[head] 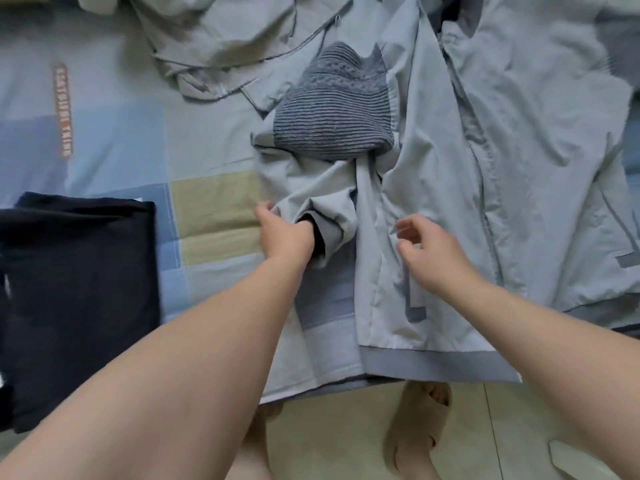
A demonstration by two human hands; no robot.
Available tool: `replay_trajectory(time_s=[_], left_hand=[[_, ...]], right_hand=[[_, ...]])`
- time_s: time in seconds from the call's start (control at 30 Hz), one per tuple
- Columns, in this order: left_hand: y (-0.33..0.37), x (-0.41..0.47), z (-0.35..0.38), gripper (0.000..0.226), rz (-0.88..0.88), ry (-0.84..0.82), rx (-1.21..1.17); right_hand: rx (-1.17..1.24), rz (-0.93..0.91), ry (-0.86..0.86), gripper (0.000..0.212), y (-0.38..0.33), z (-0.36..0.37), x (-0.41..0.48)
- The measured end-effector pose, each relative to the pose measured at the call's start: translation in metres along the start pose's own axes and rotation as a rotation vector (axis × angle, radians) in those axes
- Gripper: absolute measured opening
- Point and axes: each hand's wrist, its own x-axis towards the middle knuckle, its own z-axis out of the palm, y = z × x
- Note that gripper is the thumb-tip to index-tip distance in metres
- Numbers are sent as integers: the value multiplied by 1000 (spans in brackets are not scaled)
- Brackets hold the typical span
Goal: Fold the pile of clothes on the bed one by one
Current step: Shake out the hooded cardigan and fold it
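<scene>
**Folding a pale grey jacket at the edge of the bed**

Our left hand (284,233) grips the bunched sleeve (311,192) of a pale grey jacket (485,168), fingers tucked into the cloth. Our right hand (433,251) is released, fingers loosely curled just above the jacket's front; we cannot tell whether it touches.

The jacket lies zipped and spread out, smooth and thin. Its ribbed hem band (433,365) runs along the bed's near edge.

A grey striped knit (332,109) sits on the sleeve's far end. A crumpled grey garment (214,39) lies beyond it.

Far left lies a folded navy garment (79,271), with bare sheet (214,216) between it and the sleeve. The sheet has blue and beige blocks, and its orange lettering (63,110) is unreadable.
</scene>
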Motion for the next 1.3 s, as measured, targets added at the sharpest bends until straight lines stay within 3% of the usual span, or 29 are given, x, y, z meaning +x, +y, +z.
replay_trajectory(time_s=[0.07,0.17,0.3,0.37,0.5,0.53,0.57,0.63,0.7,0.77,0.87,0.9,0.97,1.03,1.1,1.2,1.27,1.3], left_hand=[[6,14,-18,52,71,-108,142],[23,40,-75,54,347,-179,430],[77,96,-180,35,942,32,914],[113,124,-236,26,1118,182,1035],[154,165,-326,23,1129,359,1230],[153,169,-340,25,1096,329,1357],[146,170,-350,29,1024,240,1513],[125,170,-360,32,792,-114,1736],[109,168,-363,23,540,-410,1632],[100,176,-361,23,443,-308,1340],[90,201,-350,56,293,129,1041],[88,205,-347,72,179,147,941],[82,210,-338,94,-76,-7,656],[73,216,-331,91,-258,-142,470],[70,222,-335,63,-191,-102,431],[86,228,-351,25,138,283,409],[100,229,-361,25,264,444,482],[103,231,-361,31,213,436,514]], right_hand=[[-33,-1,22,30,-21,8,11],[-42,-26,11,36,-67,13,18],[-86,-87,13,40,-148,19,26],[-104,-128,4,40,-192,29,33],[-179,-247,-14,38,-266,60,46],[-192,-270,-22,36,-280,69,49],[-205,-281,-38,33,-292,78,51],[-238,-288,-74,27,-312,95,56],[-276,-319,-65,25,-324,111,60],[-322,-362,-11,31,-333,123,65],[-420,-372,67,54,-345,137,75],[-488,-367,45,61,-348,142,79],[-604,-330,-98,68,-349,153,87],[-669,-295,-231,70,-346,162,90],[-659,-318,-214,70,-344,165,87],[-672,-439,-61,74,-351,164,77],[-723,-501,-44,81,-359,166,73],[-748,-500,-110,81,-364,167,74]])
